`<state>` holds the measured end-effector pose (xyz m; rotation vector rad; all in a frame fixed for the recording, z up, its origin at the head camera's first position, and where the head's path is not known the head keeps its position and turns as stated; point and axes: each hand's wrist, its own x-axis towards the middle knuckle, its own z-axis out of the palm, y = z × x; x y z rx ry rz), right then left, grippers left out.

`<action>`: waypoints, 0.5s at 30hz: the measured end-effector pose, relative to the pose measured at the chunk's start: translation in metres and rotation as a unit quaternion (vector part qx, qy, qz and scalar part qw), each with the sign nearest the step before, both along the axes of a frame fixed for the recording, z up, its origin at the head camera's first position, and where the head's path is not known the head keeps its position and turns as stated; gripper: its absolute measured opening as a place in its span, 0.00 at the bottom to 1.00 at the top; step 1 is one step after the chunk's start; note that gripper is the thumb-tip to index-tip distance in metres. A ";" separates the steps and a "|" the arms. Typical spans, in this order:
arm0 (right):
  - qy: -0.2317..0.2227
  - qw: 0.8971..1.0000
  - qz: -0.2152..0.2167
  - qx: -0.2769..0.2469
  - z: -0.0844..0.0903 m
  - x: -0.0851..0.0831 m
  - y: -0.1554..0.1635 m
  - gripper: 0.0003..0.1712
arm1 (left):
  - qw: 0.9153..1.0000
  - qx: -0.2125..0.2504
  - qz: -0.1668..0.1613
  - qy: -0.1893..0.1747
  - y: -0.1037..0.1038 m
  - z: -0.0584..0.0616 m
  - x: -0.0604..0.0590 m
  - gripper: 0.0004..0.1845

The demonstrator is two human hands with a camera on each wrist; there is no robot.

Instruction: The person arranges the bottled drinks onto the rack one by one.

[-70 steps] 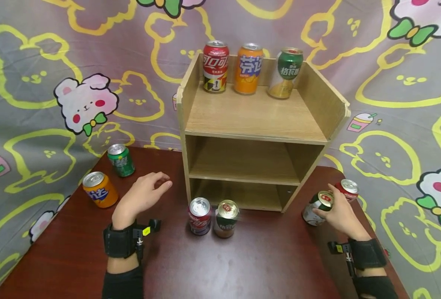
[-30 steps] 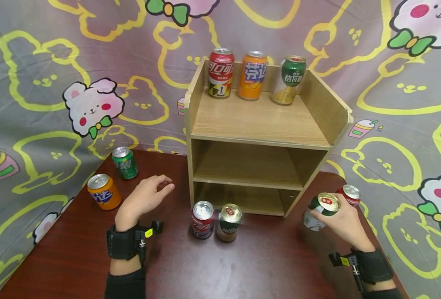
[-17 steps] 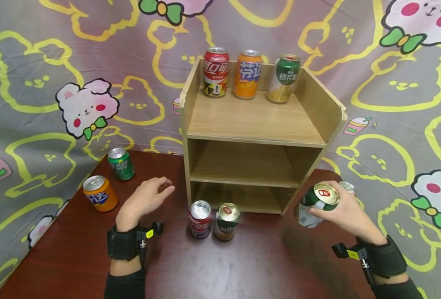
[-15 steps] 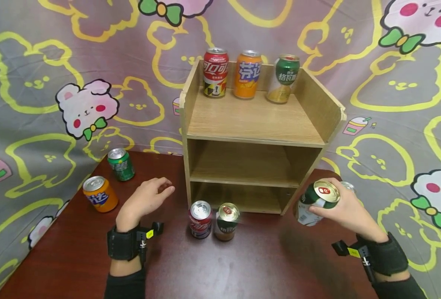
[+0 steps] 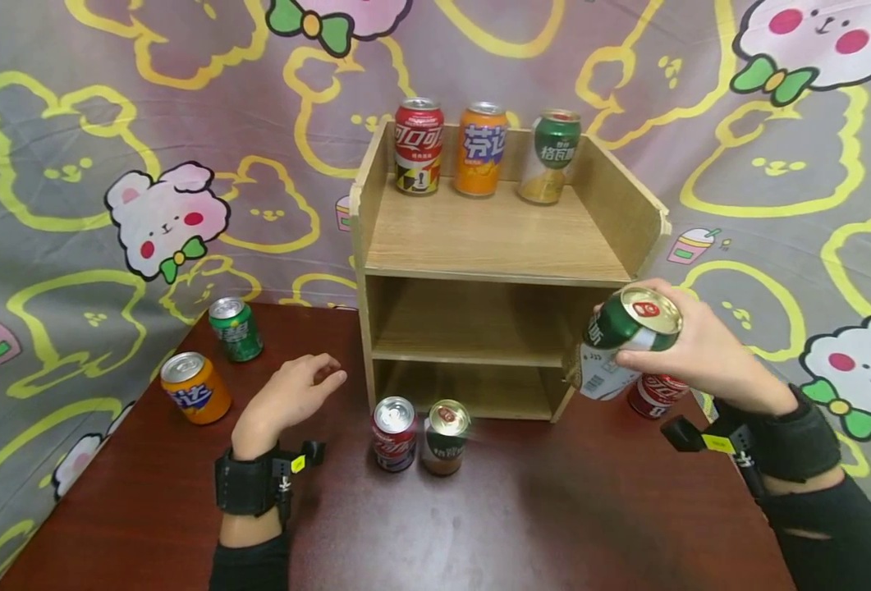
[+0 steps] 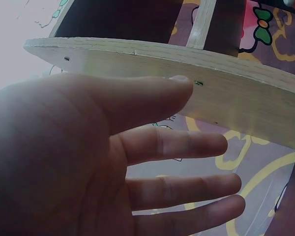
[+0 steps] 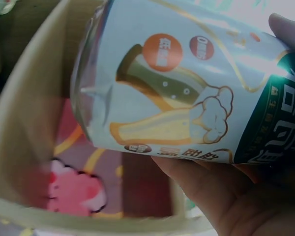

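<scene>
My right hand (image 5: 689, 349) grips a green and white beer can (image 5: 616, 343) in the air, tilted, level with the middle shelf at the right front corner of the wooden shelf unit (image 5: 494, 246). The right wrist view shows the same can (image 7: 187, 98) close up, with my fingers (image 7: 221, 191) under it. My left hand (image 5: 291, 394) rests relaxed on the table left of the unit, holding nothing; its fingers (image 6: 177, 147) lie straight below a shelf edge (image 6: 187, 64). A red can (image 5: 653, 394) stands on the table under my right hand.
Three cans stand on the top shelf: red (image 5: 418, 146), orange (image 5: 479, 149), green (image 5: 549, 156). A red can (image 5: 394, 433) and a green-brown can (image 5: 445, 437) stand before the unit. An orange can (image 5: 193, 387) and a green can (image 5: 234, 329) stand at the left. Patterned cloth hangs behind.
My right hand has lifted the green and white can off the table and carried it up and left toward the shelf unit. The left hand has stayed put.
</scene>
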<state>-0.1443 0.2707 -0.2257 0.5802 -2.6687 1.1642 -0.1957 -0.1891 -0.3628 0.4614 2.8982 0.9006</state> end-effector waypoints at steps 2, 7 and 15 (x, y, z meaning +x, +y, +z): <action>0.005 1.000 -0.007 0.004 0.014 -0.002 -0.006 0.36 | 1.000 0.000 -0.001 0.001 0.000 0.000 0.000 0.20; -0.002 1.000 -0.014 0.007 0.045 -0.008 -0.020 0.34 | 1.000 0.002 -0.003 0.003 -0.001 0.000 0.000 0.19; -0.020 0.999 0.020 -0.030 0.069 -0.022 -0.039 0.30 | 1.000 0.008 -0.007 0.001 -0.002 0.001 0.001 0.19</action>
